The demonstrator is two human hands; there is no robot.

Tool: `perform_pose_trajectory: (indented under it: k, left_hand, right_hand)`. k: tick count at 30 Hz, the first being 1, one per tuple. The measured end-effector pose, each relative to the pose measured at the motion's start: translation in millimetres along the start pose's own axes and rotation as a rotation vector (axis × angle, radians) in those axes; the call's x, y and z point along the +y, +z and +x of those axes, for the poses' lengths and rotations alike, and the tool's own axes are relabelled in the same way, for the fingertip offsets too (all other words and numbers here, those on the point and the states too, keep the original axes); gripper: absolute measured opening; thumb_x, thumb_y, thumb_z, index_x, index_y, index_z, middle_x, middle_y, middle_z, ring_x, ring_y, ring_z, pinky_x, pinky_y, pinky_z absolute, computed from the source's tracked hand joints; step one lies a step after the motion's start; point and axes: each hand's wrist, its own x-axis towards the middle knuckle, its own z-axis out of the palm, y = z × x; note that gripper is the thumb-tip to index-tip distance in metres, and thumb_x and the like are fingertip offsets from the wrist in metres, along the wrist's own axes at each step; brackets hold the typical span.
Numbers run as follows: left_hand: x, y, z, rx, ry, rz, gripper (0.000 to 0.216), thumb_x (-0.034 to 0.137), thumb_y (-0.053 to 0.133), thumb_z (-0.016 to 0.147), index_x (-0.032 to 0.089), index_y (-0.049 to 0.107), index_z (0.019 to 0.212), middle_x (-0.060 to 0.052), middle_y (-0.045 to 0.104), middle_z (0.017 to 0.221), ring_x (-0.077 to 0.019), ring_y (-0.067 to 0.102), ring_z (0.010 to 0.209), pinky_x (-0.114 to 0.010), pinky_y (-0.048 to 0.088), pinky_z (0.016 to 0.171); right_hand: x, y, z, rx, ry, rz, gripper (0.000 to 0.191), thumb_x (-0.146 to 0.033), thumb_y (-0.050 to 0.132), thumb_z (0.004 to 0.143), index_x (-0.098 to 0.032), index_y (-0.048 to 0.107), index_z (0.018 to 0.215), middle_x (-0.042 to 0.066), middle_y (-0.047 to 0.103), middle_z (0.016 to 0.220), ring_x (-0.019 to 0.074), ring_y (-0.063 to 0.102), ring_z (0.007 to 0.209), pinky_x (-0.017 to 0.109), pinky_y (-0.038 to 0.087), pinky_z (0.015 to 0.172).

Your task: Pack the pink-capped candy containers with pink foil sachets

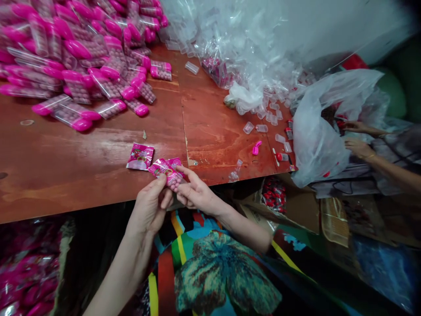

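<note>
My left hand (pixel 151 206) and my right hand (pixel 194 193) meet at the near edge of the brown table (pixel 82 158). Together they pinch a small clear tube of pink candies (pixel 173 179) with a pink printed label (pixel 161 167) against it. Both hands have their fingers closed on it. A second pink label packet (pixel 140 156) lies flat on the table just left of the hands.
A big heap of filled pink-capped tubes (pixel 82 57) covers the far left of the table. Clear empty tubes and plastic bags (pixel 263 52) pile up at the far right. Another person's hands (pixel 358 138) reach into a white bag (pixel 315 131). A loose pink cap (pixel 255 148) lies nearby.
</note>
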Motion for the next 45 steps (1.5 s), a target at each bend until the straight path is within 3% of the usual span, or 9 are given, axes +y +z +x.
perform_pose_trajectory:
  k: [4, 11, 18, 22, 28, 36, 39, 42, 45]
  left_hand:
    - [-4, -2, 1, -0.039, -0.017, -0.010, 0.039, 0.051, 0.073, 0.082, 0.017, 0.062, 0.068, 0.003, 0.043, 0.039, -0.0103, 0.042, 0.038, -0.021, 0.038, 0.045]
    - [-12, 6, -6, 0.191, 0.078, 0.026, 0.037, 0.045, 0.081, 0.076, 0.016, 0.061, 0.062, 0.004, 0.047, 0.040, -0.0066, 0.039, 0.036, -0.019, 0.030, 0.040]
    - [-3, 5, -6, 0.099, 0.039, -0.068, 0.038, 0.049, 0.076, 0.080, 0.016, 0.061, 0.068, 0.003, 0.049, 0.042, -0.0096, 0.048, 0.041, -0.020, 0.042, 0.048]
    - [-1, 4, -5, 0.121, 0.049, -0.092, 0.031, 0.039, 0.075, 0.081, 0.015, 0.061, 0.066, 0.002, 0.052, 0.045, -0.0067, 0.044, 0.037, -0.018, 0.038, 0.043]
    - [0, 10, -4, 0.189, 0.070, -0.190, 0.018, 0.025, 0.068, 0.080, 0.015, 0.061, 0.067, 0.002, 0.060, 0.054, -0.0041, 0.042, 0.034, -0.017, 0.030, 0.035]
    - [0, 8, 2, 0.146, 0.050, -0.156, 0.024, 0.035, 0.075, 0.077, 0.014, 0.065, 0.074, 0.000, 0.064, 0.061, -0.0055, 0.045, 0.036, -0.018, 0.032, 0.035]
    - [-1, 5, 1, 0.126, 0.033, -0.159, 0.030, 0.041, 0.075, 0.079, 0.015, 0.063, 0.072, 0.003, 0.054, 0.048, -0.0058, 0.041, 0.035, -0.019, 0.034, 0.039]
    - [-4, 3, 0, 0.104, 0.008, -0.117, 0.039, 0.046, 0.074, 0.081, 0.017, 0.056, 0.063, 0.004, 0.044, 0.038, -0.0092, 0.045, 0.037, -0.021, 0.037, 0.043]
    - [-6, 3, -1, 0.098, 0.037, -0.122, 0.040, 0.048, 0.072, 0.083, 0.019, 0.054, 0.062, 0.003, 0.046, 0.040, -0.0103, 0.048, 0.040, -0.023, 0.041, 0.048]
  right_hand:
    - [3, 4, 1, -0.057, 0.059, 0.098, 0.061, -0.043, 0.047, 0.102, -0.029, 0.020, 0.155, -0.010, 0.046, 0.066, 0.0043, 0.021, 0.041, 0.017, 0.023, 0.040]
    - [7, 10, 1, 0.126, -0.124, -0.508, 0.059, -0.029, 0.051, 0.100, -0.027, 0.030, 0.155, -0.001, 0.059, 0.081, 0.0143, 0.056, 0.072, 0.029, 0.049, 0.071]
    - [16, 7, 9, 0.001, -0.156, -0.237, 0.056, -0.032, 0.048, 0.103, -0.026, 0.025, 0.154, -0.002, 0.055, 0.080, 0.0108, 0.052, 0.067, 0.024, 0.048, 0.064]
    - [15, 13, 5, 0.051, -0.168, -0.282, 0.053, -0.032, 0.048, 0.103, -0.027, 0.029, 0.152, 0.001, 0.061, 0.092, 0.0133, 0.060, 0.082, 0.031, 0.053, 0.080]
    - [10, 24, -3, 0.116, -0.204, -0.383, 0.051, -0.031, 0.045, 0.103, -0.026, 0.030, 0.152, 0.001, 0.064, 0.087, 0.0148, 0.062, 0.077, 0.034, 0.055, 0.079]
    - [9, 3, 6, 0.032, -0.153, -0.417, 0.060, -0.026, 0.051, 0.101, -0.026, 0.024, 0.155, 0.002, 0.064, 0.098, 0.0135, 0.063, 0.088, 0.032, 0.053, 0.083]
    - [9, 1, 8, 0.041, -0.134, -0.281, 0.061, -0.027, 0.056, 0.099, -0.025, 0.027, 0.153, -0.002, 0.062, 0.087, 0.0097, 0.060, 0.075, 0.024, 0.050, 0.071]
    - [9, 4, 8, 0.017, -0.013, -0.039, 0.060, -0.036, 0.054, 0.100, -0.026, 0.025, 0.151, -0.010, 0.050, 0.067, 0.0050, 0.035, 0.045, 0.016, 0.033, 0.045]
    - [10, 7, 7, -0.009, 0.078, 0.082, 0.058, -0.042, 0.050, 0.101, -0.028, 0.023, 0.151, -0.011, 0.047, 0.065, 0.0038, 0.022, 0.039, 0.016, 0.022, 0.039]
